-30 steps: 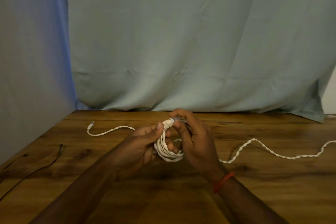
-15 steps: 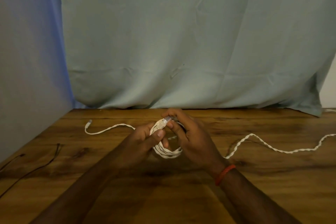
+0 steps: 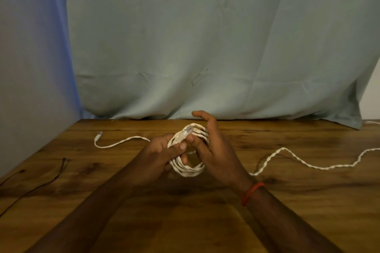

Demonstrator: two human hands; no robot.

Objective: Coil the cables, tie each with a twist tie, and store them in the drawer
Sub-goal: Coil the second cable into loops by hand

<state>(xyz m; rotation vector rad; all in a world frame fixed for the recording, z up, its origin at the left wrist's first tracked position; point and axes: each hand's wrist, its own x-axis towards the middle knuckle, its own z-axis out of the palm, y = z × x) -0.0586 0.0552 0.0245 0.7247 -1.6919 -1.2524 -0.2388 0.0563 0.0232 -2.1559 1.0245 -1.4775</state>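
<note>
Several loops of the white cable [image 3: 188, 168] are gathered between the two hands, just above the table [image 3: 287, 222] near its middle. The left hand [image 3: 162, 154] grips the bundle, its thumb pressing the plug [image 3: 184, 135] against the loops. The right hand [image 3: 213, 150] lies against the coil's far side with its fingers loosely extended, clamping nothing (its thumb sits just beside the plug).

To do this step well, I judge that the left pinch should stay firm so the loops cannot spring apart. The right hand should then draw in the loose tail [image 3: 308, 163], which snakes off to the right across the table. Each new turn should match the size of the ones already made. The tail looks twisted, so letting it roll between the fingers should ease the kinks.

Another white strand with a plug end [image 3: 99, 134] lies to the left; whether it belongs to the same cable I cannot tell. A thin dark cable [image 3: 41, 183] lies uncoiled near the table's left edge.

No drawer shows in this view, and no twist tie can be made out, so nothing can be said of what is stored.
</note>
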